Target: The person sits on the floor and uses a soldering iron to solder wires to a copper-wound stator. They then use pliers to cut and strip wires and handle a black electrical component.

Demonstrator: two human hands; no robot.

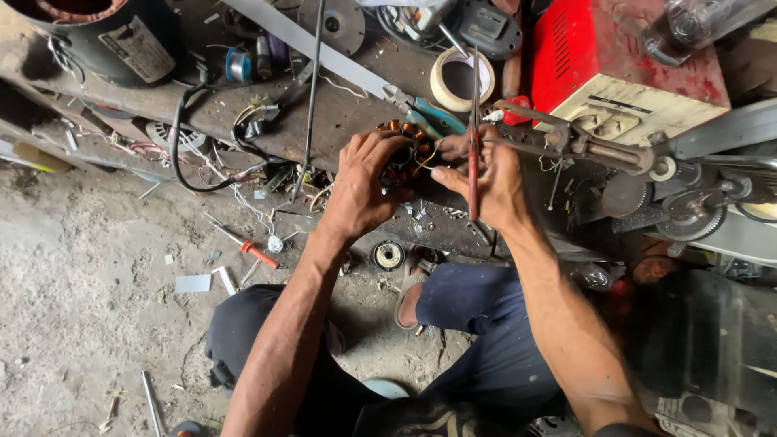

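Gripping a copper-wound stator [407,152] in closed left-hand fingers [380,154] at the worktop [340,113] edge, a person pinches red-handled pliers [473,154] in the right hand [494,182], the coil wiring apparently unfinished, leads loose beside teal pliers [437,113].

A single head-worn camera looks steeply down, close over a cluttered wooden workbench [340,113] and dirt floor [81,283].
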